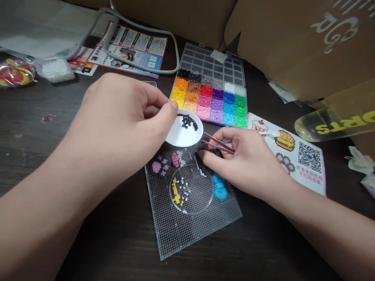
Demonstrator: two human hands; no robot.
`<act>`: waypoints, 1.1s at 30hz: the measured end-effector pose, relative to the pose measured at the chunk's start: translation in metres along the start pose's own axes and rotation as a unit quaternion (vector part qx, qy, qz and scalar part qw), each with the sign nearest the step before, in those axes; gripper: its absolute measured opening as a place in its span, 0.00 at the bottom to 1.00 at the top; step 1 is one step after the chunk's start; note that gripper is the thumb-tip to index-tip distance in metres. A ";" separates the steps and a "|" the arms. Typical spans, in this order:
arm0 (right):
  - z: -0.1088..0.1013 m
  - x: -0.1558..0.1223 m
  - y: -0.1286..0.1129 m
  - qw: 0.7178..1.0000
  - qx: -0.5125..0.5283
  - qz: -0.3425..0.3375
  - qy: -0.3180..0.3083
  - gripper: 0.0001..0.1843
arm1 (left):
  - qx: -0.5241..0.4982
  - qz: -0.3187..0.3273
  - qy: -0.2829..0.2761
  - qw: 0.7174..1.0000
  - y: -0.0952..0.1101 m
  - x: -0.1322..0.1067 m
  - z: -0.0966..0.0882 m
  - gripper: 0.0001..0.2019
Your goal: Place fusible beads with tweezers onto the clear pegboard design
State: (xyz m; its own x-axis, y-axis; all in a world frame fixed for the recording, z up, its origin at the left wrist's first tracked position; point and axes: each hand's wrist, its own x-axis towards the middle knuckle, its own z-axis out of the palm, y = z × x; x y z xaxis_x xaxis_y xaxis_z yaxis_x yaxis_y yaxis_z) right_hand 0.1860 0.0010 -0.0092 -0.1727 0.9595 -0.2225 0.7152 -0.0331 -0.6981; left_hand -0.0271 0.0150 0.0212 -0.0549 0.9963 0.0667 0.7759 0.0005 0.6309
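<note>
My left hand (129,113) pinches the rim of a small white oval dish (183,137), with a cluster of black beads (189,121) lying in it. Between the thumb and fingers of my right hand (246,156) are pink tweezers (218,143), their tips near the dish's right edge. Under both is a clear pegboard (175,230). On it sit a pink paw (156,167), a pink and white bead piece (177,159), blue bead shapes (219,188) and a round clear dish (191,212) with loose yellow and white beads.
Behind the board stands an open bead box (209,93) with many colours. A printed pattern card (315,177) lies at right, beside a clear tube with yellow lettering (336,125). A grey cable (140,68) crosses a leaflet (146,43) at back left. Cardboard (263,58) walls the back.
</note>
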 end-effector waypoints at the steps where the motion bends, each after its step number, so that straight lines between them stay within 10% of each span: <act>1: 0.000 0.000 0.001 1.000 0.001 -0.001 -0.001 0.06 | -0.001 0.000 0.000 1.000 0.000 0.000 0.000 0.15; 18: -0.013 -0.001 0.001 0.991 0.127 0.031 -0.032 0.11 | -0.002 0.003 -0.002 1.000 -0.001 0.000 0.002 0.14; 33: -0.044 -0.007 0.034 0.981 0.047 -0.170 -0.087 0.09 | -0.017 0.010 -0.007 1.000 0.001 -0.003 0.003 0.13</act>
State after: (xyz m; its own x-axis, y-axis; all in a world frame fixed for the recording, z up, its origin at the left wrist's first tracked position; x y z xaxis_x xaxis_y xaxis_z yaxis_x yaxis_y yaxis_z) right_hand 0.2418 0.0060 -0.0015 -0.5087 0.8578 -0.0733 0.5324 0.2466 -0.8098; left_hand -0.0240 0.0125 0.0190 -0.0300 0.9971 0.0695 0.7552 -0.0229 0.6551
